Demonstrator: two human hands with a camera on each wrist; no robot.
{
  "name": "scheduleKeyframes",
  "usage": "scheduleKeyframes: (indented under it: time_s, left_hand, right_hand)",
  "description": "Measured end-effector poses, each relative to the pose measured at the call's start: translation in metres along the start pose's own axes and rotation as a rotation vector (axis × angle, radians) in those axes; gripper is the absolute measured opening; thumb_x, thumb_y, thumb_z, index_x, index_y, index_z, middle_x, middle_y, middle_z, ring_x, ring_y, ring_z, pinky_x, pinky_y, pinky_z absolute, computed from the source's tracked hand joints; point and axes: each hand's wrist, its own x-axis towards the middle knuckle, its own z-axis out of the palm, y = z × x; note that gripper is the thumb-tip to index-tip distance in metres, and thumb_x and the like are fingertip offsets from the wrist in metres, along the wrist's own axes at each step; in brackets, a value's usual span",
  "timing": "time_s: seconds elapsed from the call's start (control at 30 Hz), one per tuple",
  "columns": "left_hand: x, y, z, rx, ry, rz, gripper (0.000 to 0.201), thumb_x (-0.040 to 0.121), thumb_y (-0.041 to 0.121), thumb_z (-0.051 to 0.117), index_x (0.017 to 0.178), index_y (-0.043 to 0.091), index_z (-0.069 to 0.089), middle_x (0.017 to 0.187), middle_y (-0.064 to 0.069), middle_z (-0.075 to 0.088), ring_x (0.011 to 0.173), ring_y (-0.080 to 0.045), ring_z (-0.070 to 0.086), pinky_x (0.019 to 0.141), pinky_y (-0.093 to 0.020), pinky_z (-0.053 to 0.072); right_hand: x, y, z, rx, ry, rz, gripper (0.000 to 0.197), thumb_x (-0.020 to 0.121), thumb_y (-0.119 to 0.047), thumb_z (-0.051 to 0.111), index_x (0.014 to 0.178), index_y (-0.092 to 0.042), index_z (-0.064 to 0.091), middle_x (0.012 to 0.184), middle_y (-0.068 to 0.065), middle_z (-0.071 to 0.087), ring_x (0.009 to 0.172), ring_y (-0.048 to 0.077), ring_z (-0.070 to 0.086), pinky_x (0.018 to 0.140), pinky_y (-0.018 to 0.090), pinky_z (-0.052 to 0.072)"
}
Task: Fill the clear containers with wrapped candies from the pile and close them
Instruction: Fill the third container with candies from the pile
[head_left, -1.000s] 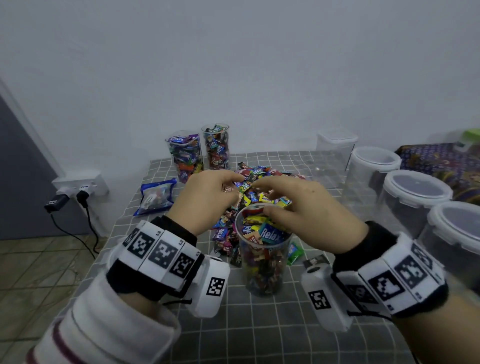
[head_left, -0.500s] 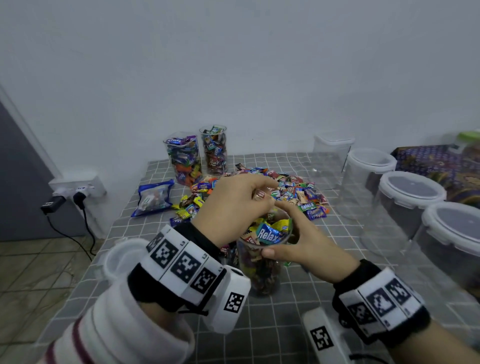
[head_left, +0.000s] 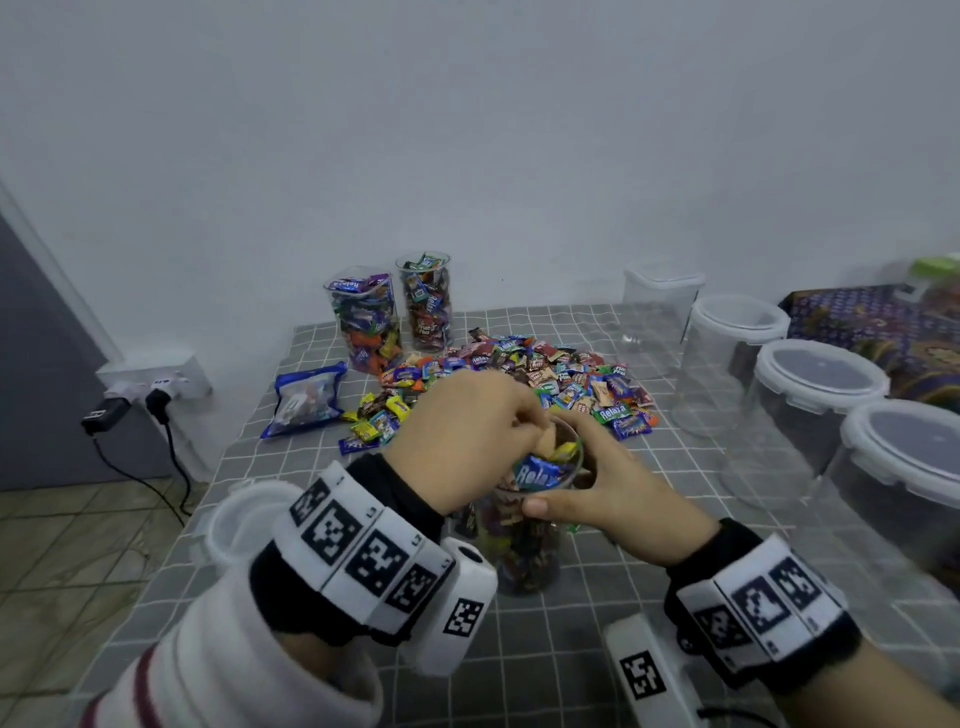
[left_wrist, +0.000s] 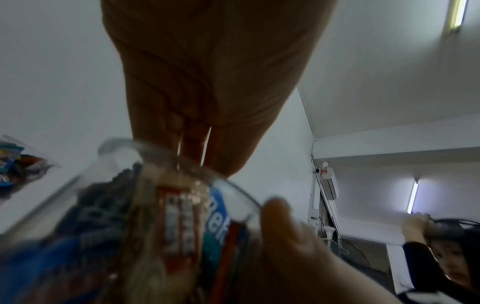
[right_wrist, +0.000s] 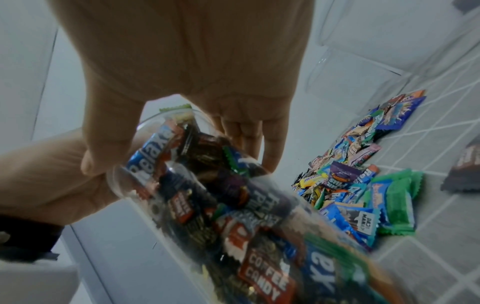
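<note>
We see a tall clear plastic cylinder container (head_left: 527, 551), full of wrapped candies, standing upright on the grey checked tablecloth (head_left: 519, 675) at the near middle; the right hand (head_left: 605, 499) is curled around its upper rim, thumb on the near side; the left hand (head_left: 467, 436) is above the open mouth with its fingers (left_wrist: 193, 148) dipped down into the top candies, but we cannot tell if they pinch one; a blue "Relaxa" wrapper (head_left: 537, 474) lies at the top; the loose pile of colourful wrapped candies (head_left: 519, 379) is just beyond; two filled clear cylinders (head_left: 395, 317) stand far left; empty white-lidded clear tubs (head_left: 810, 384) stand on the right.
</note>
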Motion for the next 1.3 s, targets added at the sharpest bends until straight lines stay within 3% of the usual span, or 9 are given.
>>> scheduleKeyframes:
  time_s: [0.13, 0.33, 0.4, 0.47, 0.6, 0.73, 0.9, 1.07, 1.3]
  left_hand:
    - [-0.003, 0.004, 0.007, -0.078, -0.05, 0.039, 0.02, 0.087, 0.023, 0.058, 0.095, 0.029, 0.074, 0.091, 0.008, 0.069, 0.08, -0.004, 0.056, 0.073, -0.02, 0.041]
    - [-0.011, -0.017, 0.004, -0.385, 0.293, -0.081, 0.015, 0.088, 0.022, 0.06, 0.092, 0.033, 0.07, 0.086, 0.022, 0.062, 0.08, 0.002, 0.057, 0.073, -0.019, 0.045]
    - [-0.014, -0.026, 0.006, -0.468, 0.321, -0.146, 0.013, 0.088, 0.03, 0.062, 0.099, 0.036, 0.066, 0.093, 0.022, 0.062, 0.084, 0.005, 0.057, 0.075, -0.019, 0.046]
    - [-0.017, -0.034, 0.013, -0.503, 0.247, -0.205, 0.038, 0.084, 0.053, 0.059, 0.116, 0.034, 0.059, 0.11, 0.021, 0.059, 0.096, 0.005, 0.055, 0.083, -0.024, 0.046]
    - [-0.023, -0.039, 0.03, -0.574, 0.053, -0.261, 0.1, 0.054, 0.085, 0.048, 0.139, 0.033, 0.037, 0.129, 0.02, 0.046, 0.119, 0.0, 0.045, 0.101, -0.029, 0.038]
    - [-0.028, -0.039, 0.041, -0.673, -0.051, -0.274, 0.106, 0.042, 0.085, 0.056, 0.134, 0.036, 0.037, 0.122, 0.025, 0.048, 0.113, 0.005, 0.049, 0.102, -0.028, 0.04]
    - [-0.034, -0.041, 0.056, -0.909, -0.088, -0.243, 0.087, 0.042, 0.072, 0.077, 0.117, 0.04, 0.045, 0.117, 0.018, 0.061, 0.107, 0.004, 0.059, 0.097, -0.032, 0.049]
    - [-0.038, -0.04, 0.068, -0.947, -0.046, -0.214, 0.086, 0.041, 0.049, 0.083, 0.117, 0.044, 0.042, 0.114, 0.035, 0.056, 0.11, 0.008, 0.055, 0.094, -0.017, 0.044]
    - [-0.035, -0.041, 0.078, -0.935, 0.046, -0.242, 0.087, 0.039, 0.049, 0.085, 0.116, 0.048, 0.045, 0.114, 0.031, 0.059, 0.106, 0.007, 0.058, 0.098, -0.033, 0.048]
  right_hand:
    - [0.001, 0.002, -0.001, -0.016, -0.013, 0.001, 0.077, 0.053, -0.042, 0.081, 0.12, -0.035, 0.045, 0.118, -0.012, 0.061, 0.115, 0.007, 0.056, 0.1, 0.037, 0.045]
    - [0.003, 0.001, -0.016, -0.078, -0.18, 0.058, 0.07, 0.069, -0.013, 0.073, 0.126, -0.037, 0.041, 0.121, -0.014, 0.056, 0.097, -0.014, 0.056, 0.069, 0.007, 0.047]
    - [0.006, 0.008, -0.021, -0.095, -0.182, 0.101, 0.07, 0.06, -0.027, 0.066, 0.127, -0.035, 0.046, 0.126, -0.012, 0.057, 0.113, -0.004, 0.053, 0.087, 0.021, 0.048]
    - [0.012, 0.016, -0.025, -0.16, -0.136, 0.135, 0.074, 0.056, -0.038, 0.061, 0.128, -0.029, 0.048, 0.129, -0.01, 0.056, 0.12, 0.005, 0.051, 0.102, 0.035, 0.043]
    - [0.027, 0.03, -0.026, -0.386, -0.016, 0.222, 0.053, 0.088, -0.026, 0.061, 0.137, -0.018, 0.042, 0.139, 0.002, 0.046, 0.123, 0.015, 0.044, 0.105, 0.038, 0.038]
    - [0.038, 0.05, -0.027, -0.674, 0.063, 0.268, 0.059, 0.091, -0.037, 0.056, 0.142, -0.014, 0.036, 0.145, 0.004, 0.039, 0.131, 0.019, 0.037, 0.109, 0.035, 0.031]
    - [0.044, 0.07, -0.036, -1.016, -0.084, 0.384, 0.074, 0.092, -0.053, 0.044, 0.15, -0.017, 0.015, 0.159, 0.006, 0.009, 0.145, 0.02, 0.01, 0.117, 0.034, 0.012]
    - [0.041, 0.08, -0.042, -1.126, -0.183, 0.488, 0.075, 0.094, -0.06, 0.027, 0.152, -0.019, 0.001, 0.159, 0.004, -0.007, 0.146, 0.022, -0.001, 0.117, 0.041, 0.006]
    - [0.038, 0.094, -0.044, -1.149, -0.212, 0.473, 0.071, 0.097, -0.055, 0.018, 0.15, -0.014, -0.008, 0.158, 0.005, -0.015, 0.145, 0.021, -0.012, 0.117, 0.039, -0.003]
